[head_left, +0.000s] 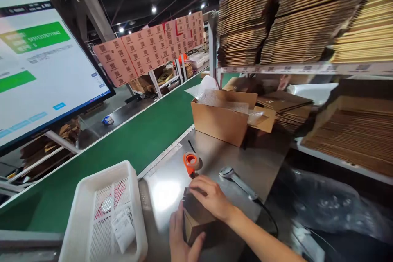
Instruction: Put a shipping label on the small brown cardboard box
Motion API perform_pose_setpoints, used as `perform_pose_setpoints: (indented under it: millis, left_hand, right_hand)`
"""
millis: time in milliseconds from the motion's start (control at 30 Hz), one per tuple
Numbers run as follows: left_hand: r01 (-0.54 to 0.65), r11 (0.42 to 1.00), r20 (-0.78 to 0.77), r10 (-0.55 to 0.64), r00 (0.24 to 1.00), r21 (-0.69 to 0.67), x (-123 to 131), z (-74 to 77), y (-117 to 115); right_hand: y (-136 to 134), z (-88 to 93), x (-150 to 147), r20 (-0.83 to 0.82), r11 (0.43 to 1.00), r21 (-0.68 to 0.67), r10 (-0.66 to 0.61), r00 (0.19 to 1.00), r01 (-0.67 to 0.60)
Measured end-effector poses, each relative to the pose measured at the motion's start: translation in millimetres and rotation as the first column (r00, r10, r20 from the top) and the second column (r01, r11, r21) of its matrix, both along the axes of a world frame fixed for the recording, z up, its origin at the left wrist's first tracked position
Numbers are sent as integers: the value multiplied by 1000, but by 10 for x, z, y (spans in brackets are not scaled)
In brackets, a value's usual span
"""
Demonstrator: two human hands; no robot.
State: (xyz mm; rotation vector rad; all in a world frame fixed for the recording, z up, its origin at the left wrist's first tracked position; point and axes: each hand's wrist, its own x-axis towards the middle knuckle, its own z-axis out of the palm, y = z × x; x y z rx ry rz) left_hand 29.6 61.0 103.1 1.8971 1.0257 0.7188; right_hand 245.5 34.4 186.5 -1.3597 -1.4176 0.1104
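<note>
A small brown cardboard box stands on the steel worktable near its front edge. My left hand grips the box's near left corner, fingers wrapped round its side. My right hand lies on top of the box, fingers curled over its far edge and pressing the flap down. An orange tape dispenser sits just beyond the box. A handheld barcode scanner lies to the right of my right hand, its cable trailing off to the right.
A white plastic basket holding paper slips sits at the left front. A green conveyor belt runs along the left. An open carton with bubble wrap stands farther back. Flat cardboard stacks fill shelves. A monitor hangs at the left.
</note>
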Motion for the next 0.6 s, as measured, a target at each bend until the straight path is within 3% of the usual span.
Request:
perform_pose_setpoints:
  millis: [167,367,500,600]
  left_hand:
    - [11,998,43,-8,999,-54,45,-74,-98]
    - [65,994,-27,-68,997,-88,25,-217,-198]
    - [64,996,-109,-70,992,-56,34,-250,-282]
    - [82,993,-133,-93,987,-86,69,-286,-293]
  right_hand:
    - [-123,-164,95,145,986,163,-57,988,33]
    - [-275,-416,155,-17,999,5,-53,998,53]
    - [-309,-460,163,-138,999,-41,-8,990,2]
    - [-326,-462,168,-91,999,-38,-10,996,7]
